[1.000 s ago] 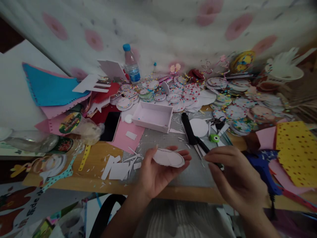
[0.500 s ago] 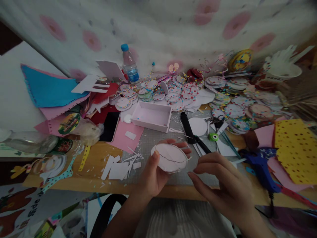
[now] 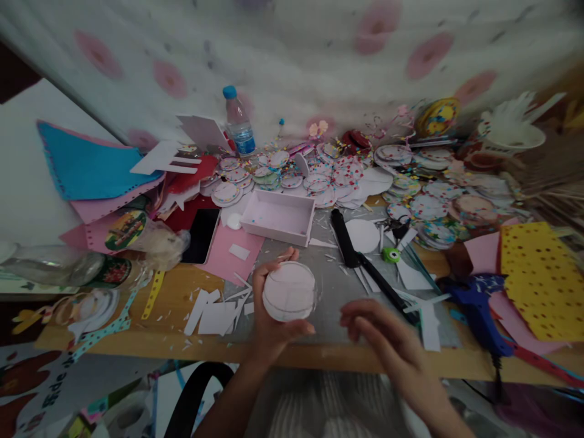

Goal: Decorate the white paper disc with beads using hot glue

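Observation:
In the head view my left hand [image 3: 274, 328] holds a round white paper disc [image 3: 291, 291], with the fingers behind it and the thumb at its lower edge. Faint dark lines cross the disc's face, and its rim looks layered. My right hand [image 3: 383, 337] hovers to the right of the disc, apart from it. Its fingers are loosely bent, slightly blurred, with nothing visible in them. Beyond both hands lies a grey cutting mat [image 3: 314, 264] with paper scraps on it. A shallow white box [image 3: 278, 228] stands at the back of the mat.
Many decorated paper discs [image 3: 349, 170] are piled along the back. A black-handled tool [image 3: 345, 240], a white circle [image 3: 364, 236] and a blue glue gun [image 3: 479, 310] lie to the right. A phone [image 3: 201, 236], a water bottle [image 3: 239, 125] and white scraps [image 3: 219, 317] are leftward.
My left hand has moved slightly left and turned the disc, its thumb shifting from the disc's face to the lower edge. My right hand has moved down, uncovering white strips on the mat.

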`<act>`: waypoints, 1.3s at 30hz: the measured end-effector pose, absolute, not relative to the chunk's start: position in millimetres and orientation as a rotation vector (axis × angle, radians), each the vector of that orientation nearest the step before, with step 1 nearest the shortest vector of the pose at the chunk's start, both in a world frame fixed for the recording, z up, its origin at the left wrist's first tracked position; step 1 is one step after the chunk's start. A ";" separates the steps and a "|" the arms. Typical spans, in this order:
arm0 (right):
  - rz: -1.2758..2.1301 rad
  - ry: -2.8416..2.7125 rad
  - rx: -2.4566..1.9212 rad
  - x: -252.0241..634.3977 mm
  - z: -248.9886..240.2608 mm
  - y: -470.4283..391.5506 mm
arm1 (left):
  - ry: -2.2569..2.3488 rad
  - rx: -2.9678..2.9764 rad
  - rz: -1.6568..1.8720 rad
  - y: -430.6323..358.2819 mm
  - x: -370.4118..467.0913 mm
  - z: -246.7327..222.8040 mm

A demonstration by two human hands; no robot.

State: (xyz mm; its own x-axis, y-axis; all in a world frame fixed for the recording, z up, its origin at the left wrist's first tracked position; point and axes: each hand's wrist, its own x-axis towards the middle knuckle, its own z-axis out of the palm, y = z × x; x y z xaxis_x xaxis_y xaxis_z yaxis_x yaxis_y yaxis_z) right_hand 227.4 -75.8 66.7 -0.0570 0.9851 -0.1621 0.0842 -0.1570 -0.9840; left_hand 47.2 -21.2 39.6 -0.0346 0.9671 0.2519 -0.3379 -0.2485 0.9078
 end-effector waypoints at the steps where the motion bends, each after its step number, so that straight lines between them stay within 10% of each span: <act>1: 1.448 -1.166 -1.306 215.8 64.2 -79.5 | 0.837 1.180 1.553 -23.4 49.5 38.7; 12: 1.878 -0.332 -0.941 165.4 64.2 -87.3 | 1.087 1.337 1.627 -51.3 47.2 28.9; 39: 1.554 -1.090 -1.265 223.8 65.9 -59.8 | 1.034 1.370 1.180 -50.1 17.5 82.7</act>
